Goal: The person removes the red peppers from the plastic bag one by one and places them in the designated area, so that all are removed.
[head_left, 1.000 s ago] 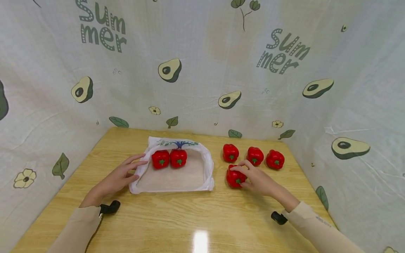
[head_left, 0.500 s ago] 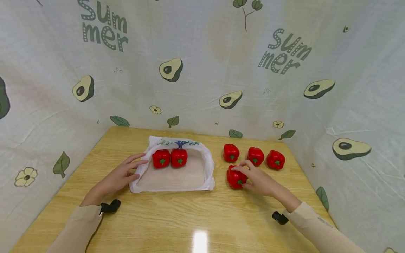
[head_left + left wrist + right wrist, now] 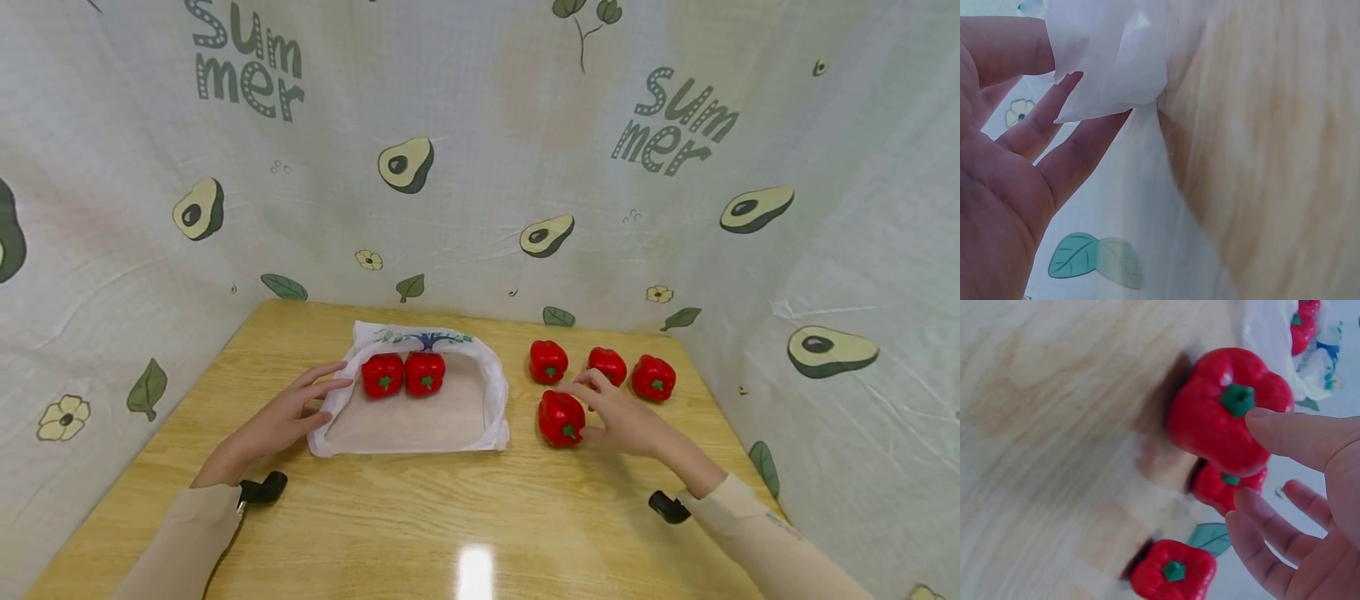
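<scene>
My right hand (image 3: 597, 411) hovers open just right of a red bell pepper (image 3: 561, 418) on the wooden table (image 3: 450, 517). In the right wrist view its thumb (image 3: 1294, 434) touches that pepper (image 3: 1222, 412) beside the green stem, and the other fingers are spread. My left hand (image 3: 315, 402) lies with straight fingers on the left edge of a white mesh bag (image 3: 408, 423), whose fabric (image 3: 1110, 56) drapes over the fingers. Two red peppers (image 3: 382, 375) (image 3: 425, 372) lie in the back of the bag.
Three more red peppers (image 3: 548, 361) (image 3: 611, 362) (image 3: 653, 377) stand in a row behind my right hand. Cloth walls with avocado print (image 3: 480, 208) close in the table at the back and on both sides. Bare wood lies in front of the bag.
My right hand has let go of the front pepper and drawn back a little to the right, fingers spread. The pepper stays in place. The left hand has not moved.
</scene>
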### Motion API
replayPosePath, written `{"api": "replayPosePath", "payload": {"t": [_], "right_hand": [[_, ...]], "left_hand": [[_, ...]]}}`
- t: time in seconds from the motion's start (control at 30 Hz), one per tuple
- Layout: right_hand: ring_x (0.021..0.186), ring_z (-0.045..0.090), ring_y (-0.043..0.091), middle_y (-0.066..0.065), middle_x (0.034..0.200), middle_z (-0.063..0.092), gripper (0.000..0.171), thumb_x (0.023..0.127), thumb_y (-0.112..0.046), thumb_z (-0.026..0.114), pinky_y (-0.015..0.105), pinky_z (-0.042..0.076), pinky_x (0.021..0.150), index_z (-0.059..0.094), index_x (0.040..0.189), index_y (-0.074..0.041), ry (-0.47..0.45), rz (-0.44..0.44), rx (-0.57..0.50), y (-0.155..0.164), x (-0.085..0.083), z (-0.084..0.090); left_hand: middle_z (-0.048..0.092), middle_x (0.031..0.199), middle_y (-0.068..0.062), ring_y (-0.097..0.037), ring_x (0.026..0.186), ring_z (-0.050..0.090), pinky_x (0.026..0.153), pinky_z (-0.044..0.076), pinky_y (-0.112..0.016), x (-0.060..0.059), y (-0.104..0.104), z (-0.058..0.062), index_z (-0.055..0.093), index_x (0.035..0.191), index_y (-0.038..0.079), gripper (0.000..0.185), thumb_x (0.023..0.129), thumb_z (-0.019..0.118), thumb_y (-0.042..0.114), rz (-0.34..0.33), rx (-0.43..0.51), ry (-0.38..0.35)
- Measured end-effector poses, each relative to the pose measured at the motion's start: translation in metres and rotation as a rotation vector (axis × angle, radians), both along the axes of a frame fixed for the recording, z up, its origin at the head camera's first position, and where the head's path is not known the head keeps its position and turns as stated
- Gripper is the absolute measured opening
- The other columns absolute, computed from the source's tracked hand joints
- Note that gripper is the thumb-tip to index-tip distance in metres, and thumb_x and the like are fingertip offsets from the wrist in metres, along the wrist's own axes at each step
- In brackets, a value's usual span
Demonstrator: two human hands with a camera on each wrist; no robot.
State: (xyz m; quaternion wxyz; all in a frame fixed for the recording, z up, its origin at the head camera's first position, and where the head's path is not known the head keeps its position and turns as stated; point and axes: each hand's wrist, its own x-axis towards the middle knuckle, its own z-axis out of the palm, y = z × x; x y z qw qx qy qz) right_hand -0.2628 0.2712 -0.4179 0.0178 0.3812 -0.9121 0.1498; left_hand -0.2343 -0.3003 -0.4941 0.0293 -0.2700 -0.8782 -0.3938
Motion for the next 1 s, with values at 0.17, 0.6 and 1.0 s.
{"api": "replayPosePath", "payload": {"t": [0.17,0.6,1.0], "right_hand": [[0.101,0.066,0.021,0.008,0.133,0.054,0.076,0.08,-0.004,0.093,0.031,0.062,0.08,0.059,0.148,-0.015,0.083,0.003,-0.001,-0.004,0.001,0.013],[0.118,0.064,0.027,0.01,0.148,0.053,0.069,0.089,-0.012,0.087,0.042,0.062,0.092,0.057,0.151,-0.016,0.032,-0.011,-0.038,-0.045,-0.003,0.036],[0.121,0.063,0.024,0.007,0.156,0.049,0.069,0.094,-0.013,0.082,0.043,0.059,0.099,0.052,0.155,-0.019,-0.041,0.072,-0.117,-0.1,-0.019,0.038]], "left_hand": [[0.029,0.17,-0.017,-0.045,0.146,0.038,0.098,0.057,-0.055,0.0,0.0,-0.001,0.055,0.153,0.003,0.059,0.096,0.069,-0.01,0.002,-0.005,-0.017],[0.029,0.17,-0.017,-0.045,0.148,0.037,0.098,0.056,-0.056,0.001,-0.001,-0.001,0.056,0.152,0.004,0.06,0.096,0.069,-0.011,0.001,0.007,-0.022],[0.03,0.17,-0.017,-0.045,0.148,0.037,0.098,0.056,-0.057,-0.001,-0.001,-0.001,0.056,0.153,0.004,0.06,0.096,0.069,-0.01,-0.006,0.015,-0.017]]}}
